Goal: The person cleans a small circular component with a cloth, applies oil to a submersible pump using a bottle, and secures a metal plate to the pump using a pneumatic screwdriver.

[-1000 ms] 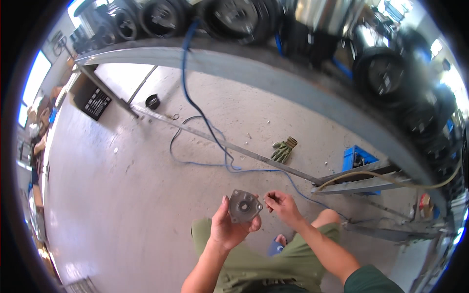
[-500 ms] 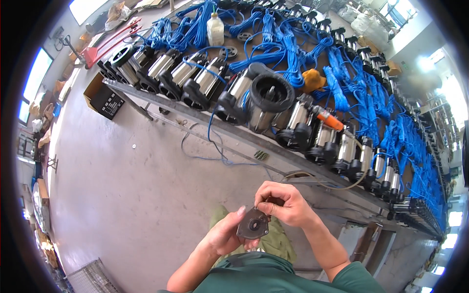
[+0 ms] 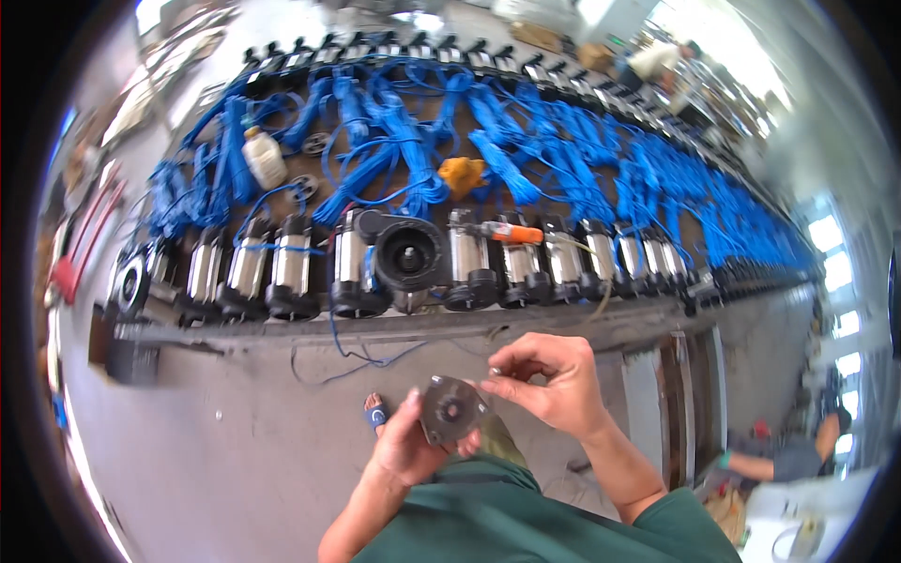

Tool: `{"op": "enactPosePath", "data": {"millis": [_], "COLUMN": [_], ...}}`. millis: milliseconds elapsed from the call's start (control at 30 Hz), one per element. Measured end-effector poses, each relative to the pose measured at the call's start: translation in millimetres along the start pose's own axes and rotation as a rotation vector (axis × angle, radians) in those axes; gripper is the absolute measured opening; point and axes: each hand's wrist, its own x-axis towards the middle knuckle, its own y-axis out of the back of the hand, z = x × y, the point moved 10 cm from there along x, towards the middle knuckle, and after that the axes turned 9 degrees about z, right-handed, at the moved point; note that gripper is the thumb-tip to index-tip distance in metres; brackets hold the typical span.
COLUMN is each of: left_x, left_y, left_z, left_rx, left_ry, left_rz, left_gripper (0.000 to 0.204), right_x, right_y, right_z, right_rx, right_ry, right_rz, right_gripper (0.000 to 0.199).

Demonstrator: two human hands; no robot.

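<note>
Grey metal, a small round plate [image 3: 450,411] with a hole in its middle, sits upright in my left hand [image 3: 413,443], fingers closed around its lower edge, forearm rising from the bottom edge. My right hand [image 3: 549,385] comes in from the right, wrist bent, thumb and forefinger pinched together at the plate's upper right rim; whether they grip something tiny, I cannot tell. Beyond, a long tabletop [image 3: 375,330] carries a row of motors [image 3: 291,272] and blue cables [image 3: 394,141].
</note>
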Motion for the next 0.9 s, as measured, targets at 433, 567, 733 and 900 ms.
{"op": "enactPosePath", "data": {"millis": [433, 567, 733, 900], "left_x": [15, 22, 22, 16], "left_y": [-19, -23, -18, -19], "left_z": [94, 103, 114, 125], "left_rx": [0.115, 0.083, 0.083, 0.167], "left_ry": [-0.057, -0.205, -0.339, -0.466], "left_rz": [-0.113, -0.143, -0.164, -0.182], "left_gripper": [0.080, 0.084, 0.087, 0.086], "right_x": [-29, -29, -22, -20], "right_y": [-25, -31, -69, -78], "right_z": [6, 9, 13, 33], "right_rx": [0.378, 0.517, 0.602, 0.639], "right_ry": [-0.248, -0.173, -0.436, -0.604], "right_rz": [0.337, 0.403, 0.223, 0.173], "right_gripper": [0.008, 0.010, 0.012, 0.015]}}
